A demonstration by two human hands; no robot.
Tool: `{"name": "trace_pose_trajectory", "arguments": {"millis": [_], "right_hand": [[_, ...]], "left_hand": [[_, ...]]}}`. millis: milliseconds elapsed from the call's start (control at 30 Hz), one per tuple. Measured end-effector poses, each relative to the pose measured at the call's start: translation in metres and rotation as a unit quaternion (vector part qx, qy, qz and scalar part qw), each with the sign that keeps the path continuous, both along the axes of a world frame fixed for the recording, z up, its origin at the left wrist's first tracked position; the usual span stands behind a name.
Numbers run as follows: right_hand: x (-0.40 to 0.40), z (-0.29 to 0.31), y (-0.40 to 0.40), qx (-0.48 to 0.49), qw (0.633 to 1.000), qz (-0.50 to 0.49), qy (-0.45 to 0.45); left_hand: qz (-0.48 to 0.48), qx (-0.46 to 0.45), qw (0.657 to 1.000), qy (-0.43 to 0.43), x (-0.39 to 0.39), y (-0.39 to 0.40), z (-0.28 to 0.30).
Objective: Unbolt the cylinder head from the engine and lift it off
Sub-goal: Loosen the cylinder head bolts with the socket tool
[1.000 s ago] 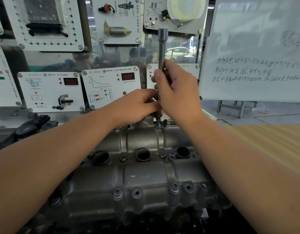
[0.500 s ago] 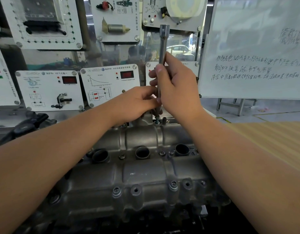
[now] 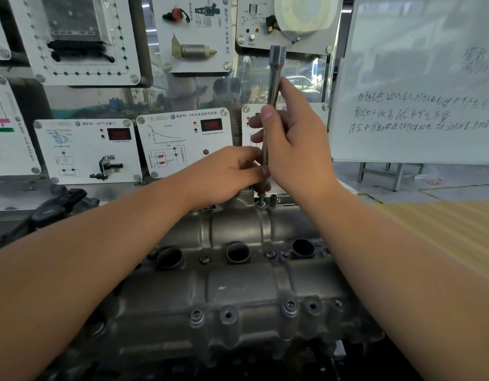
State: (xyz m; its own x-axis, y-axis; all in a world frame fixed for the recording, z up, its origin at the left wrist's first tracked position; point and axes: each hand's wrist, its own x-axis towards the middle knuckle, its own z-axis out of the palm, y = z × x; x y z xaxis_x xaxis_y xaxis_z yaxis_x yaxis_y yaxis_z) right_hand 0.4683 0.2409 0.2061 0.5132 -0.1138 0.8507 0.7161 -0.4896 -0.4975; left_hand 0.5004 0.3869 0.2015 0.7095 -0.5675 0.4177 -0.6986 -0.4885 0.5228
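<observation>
The cylinder head (image 3: 238, 292) was dull grey metal with darker round ports. The socket extension (image 3: 275, 75) shone silver. Behind it, white panels (image 3: 183, 138) carried red displays and black line diagrams. The whiteboard (image 3: 419, 78) bore dark handwriting. The surface at right (image 3: 444, 229) looked pale yellow, perhaps finely striped.

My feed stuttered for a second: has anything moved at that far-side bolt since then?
Little: the long socket tool leans slightly more to the right. The right hand still grips its shaft, the left hand still pinches its lower end over the bolt. The cylinder head has not shifted.
</observation>
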Motion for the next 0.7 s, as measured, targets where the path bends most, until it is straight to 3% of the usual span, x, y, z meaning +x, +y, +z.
{"name": "trace_pose_trajectory", "arguments": {"millis": [233,533,700], "right_hand": [[0.0011,-0.0011,0.0001,-0.01,0.998,-0.026,-0.049],[-0.0005,-0.0037,0.0007,0.002,1.0,0.019,-0.01],[-0.0009,-0.002,0.0002,-0.016,0.998,-0.021,-0.054]], "left_hand": [[0.015,0.022,0.999,-0.016,-0.001,-0.003,0.0015],[0.012,0.016,1.0,-0.021,-0.0011,-0.0008,0.001],[0.004,0.005,1.0,-0.02,0.0018,-0.0008,-0.001]]}}
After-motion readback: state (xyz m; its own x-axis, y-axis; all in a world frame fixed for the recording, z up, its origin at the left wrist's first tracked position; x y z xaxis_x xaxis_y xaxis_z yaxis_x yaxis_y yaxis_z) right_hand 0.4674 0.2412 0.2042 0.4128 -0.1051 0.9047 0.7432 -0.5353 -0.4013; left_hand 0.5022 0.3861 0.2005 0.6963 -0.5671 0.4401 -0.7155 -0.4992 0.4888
